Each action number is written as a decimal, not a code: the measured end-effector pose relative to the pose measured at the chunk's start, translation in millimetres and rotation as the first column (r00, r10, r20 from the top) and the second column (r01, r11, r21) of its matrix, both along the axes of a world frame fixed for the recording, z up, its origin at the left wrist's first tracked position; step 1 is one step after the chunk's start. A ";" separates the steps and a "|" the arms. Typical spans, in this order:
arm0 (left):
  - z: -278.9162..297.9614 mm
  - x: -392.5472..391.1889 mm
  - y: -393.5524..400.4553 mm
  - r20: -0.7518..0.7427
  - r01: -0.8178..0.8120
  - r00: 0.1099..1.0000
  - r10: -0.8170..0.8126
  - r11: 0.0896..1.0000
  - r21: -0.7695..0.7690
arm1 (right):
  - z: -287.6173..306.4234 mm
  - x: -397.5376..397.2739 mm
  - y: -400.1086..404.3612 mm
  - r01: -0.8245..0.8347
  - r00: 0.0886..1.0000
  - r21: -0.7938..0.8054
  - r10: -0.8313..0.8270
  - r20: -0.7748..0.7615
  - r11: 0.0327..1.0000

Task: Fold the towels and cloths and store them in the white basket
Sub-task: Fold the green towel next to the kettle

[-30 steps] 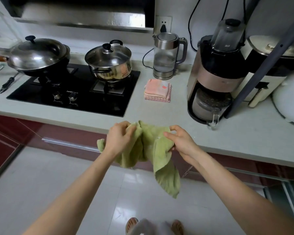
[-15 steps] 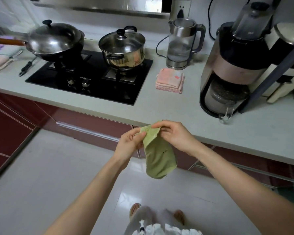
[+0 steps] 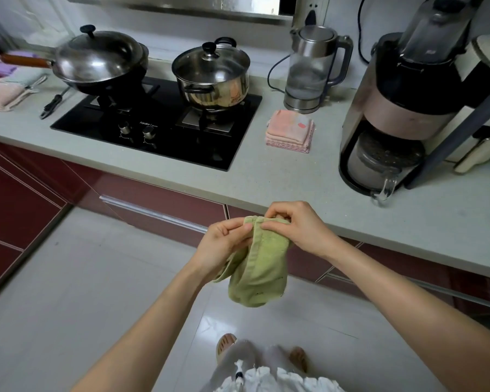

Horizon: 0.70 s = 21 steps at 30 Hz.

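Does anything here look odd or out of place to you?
Nothing is spilled or broken. The one oddity: the green cloth is being folded in mid-air over the floor, pinched at its top by the left hand and right hand, not on the counter. No white basket is in view.

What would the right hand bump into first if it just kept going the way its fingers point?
The right hand points leftward, pinching the top edge of the green cloth. Straight on, it would likely meet the left hand first, which grips the same edge close by. Depth is hard to judge here.
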<state>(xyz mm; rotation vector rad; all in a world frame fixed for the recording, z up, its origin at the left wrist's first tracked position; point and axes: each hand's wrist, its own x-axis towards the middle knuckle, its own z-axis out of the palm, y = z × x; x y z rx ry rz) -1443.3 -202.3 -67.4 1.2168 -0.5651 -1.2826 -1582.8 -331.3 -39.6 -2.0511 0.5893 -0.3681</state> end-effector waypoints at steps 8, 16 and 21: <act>-3.3 -7.0 -5.0 0.026 0.034 0.999 -0.033 0.998 -0.048 | -7.7 6.7 4.0 0.111 0.994 0.010 -0.111 -0.001 0.994; -4.5 1.6 -7.0 0.025 0.105 0.994 -0.104 0.994 -0.039 | -13.2 6.5 -0.1 0.215 0.975 0.123 -0.220 0.025 0.969; -7.1 7.2 -10.9 0.255 0.066 0.964 -0.075 0.997 0.044 | -17.3 8.9 2.6 0.187 0.982 0.106 -0.190 0.013 0.977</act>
